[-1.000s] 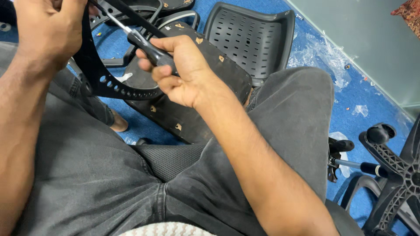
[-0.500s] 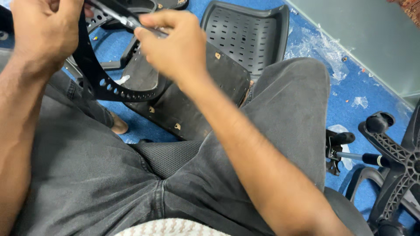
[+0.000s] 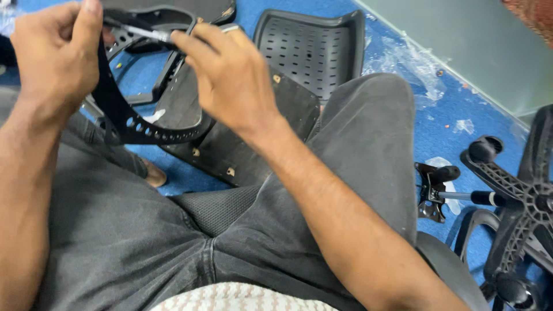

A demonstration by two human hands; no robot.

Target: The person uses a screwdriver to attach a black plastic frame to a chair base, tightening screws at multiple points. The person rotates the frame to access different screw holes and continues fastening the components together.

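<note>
The person sits with both knees apart in grey trousers (image 3: 345,190), and a strip of black mesh seat (image 3: 222,210) shows between the thighs. Above the left thigh, the left hand (image 3: 55,57) is closed around the upper end of a curved black plastic chair part (image 3: 135,129), thumb pressed over the top and fingers curled behind it; the part sweeps down and to the right in an arc pierced with a row of small holes. The right hand (image 3: 233,80) hovers just beside it with fingers loosely bent, the index finger and thumb pinching the silver shaft of a slim tool (image 3: 147,33) that runs from this hand toward the left hand; how firmly it is gripped cannot be told. Beneath the hands, on the blue floor (image 3: 449,109), a flat dark seat board (image 3: 230,144) with small brass fittings lies tilted against the right knee. Beyond it stands a black perforated chair back (image 3: 311,52). Toward the right edge of the floor lie a gas-lift mechanism (image 3: 443,190) and a black star-shaped chair base (image 3: 518,201) with castors, near scraps of clear plastic wrap (image 3: 415,63).
</note>
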